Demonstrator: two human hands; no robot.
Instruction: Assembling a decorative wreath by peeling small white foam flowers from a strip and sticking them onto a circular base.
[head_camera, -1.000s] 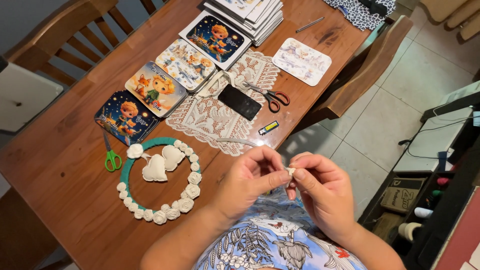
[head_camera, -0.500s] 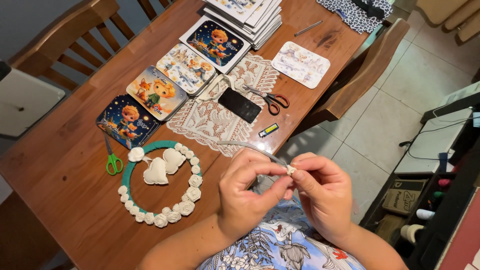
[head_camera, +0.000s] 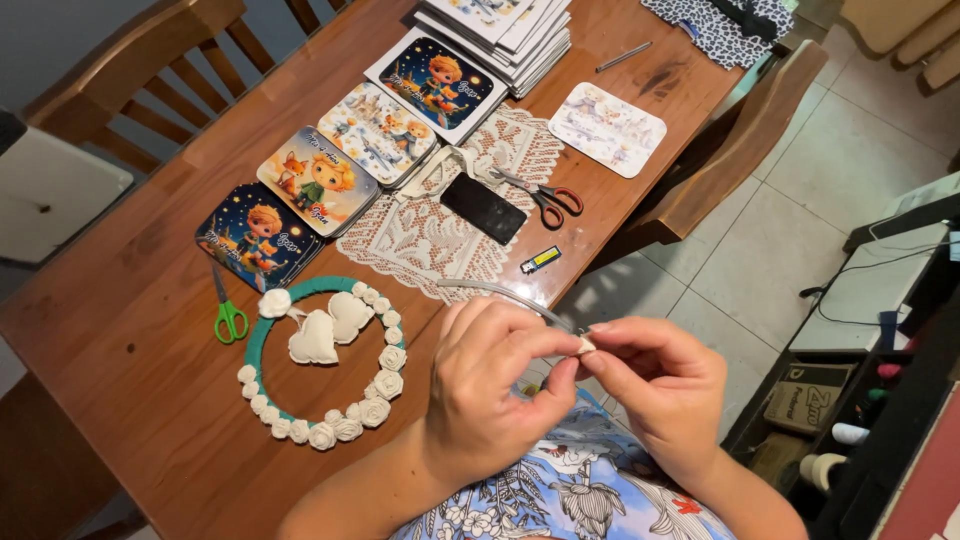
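- Left hand (head_camera: 490, 390) and right hand (head_camera: 665, 385): two bare hands meet over the near table edge, fingers curled and closed, both pinching one small cream piece (head_camera: 586, 345) between thumb and fingertips; its exact shape is too small to tell.
- Ribbon (head_camera: 500, 291): one thin grey strip, running from the pinched piece back over the table.
- Wreath (head_camera: 322, 362): one teal ring on the wooden table (head_camera: 130, 330), left of the hands, lined with small cream fabric roses and carrying two padded cream hearts inside.
- Scissors: two pairs, one green-handled (head_camera: 229, 312) just beside the ring, one red-handled (head_camera: 548, 198) on the lace doily (head_camera: 440, 240).
- Doily: one cream openwork cloth, bearing one flat black phone (head_camera: 483, 208).
- Lighter (head_camera: 541, 260): one, small, yellow and blue, at the doily's edge.
- Illustrated cards (head_camera: 320, 180): four glossy rounded rectangles in a diagonal row, plus one stack (head_camera: 510, 25) and one pale single card (head_camera: 607, 128).
- Wooden chairs: two visible, one at the left (head_camera: 130, 90) and one at the right (head_camera: 740, 150).
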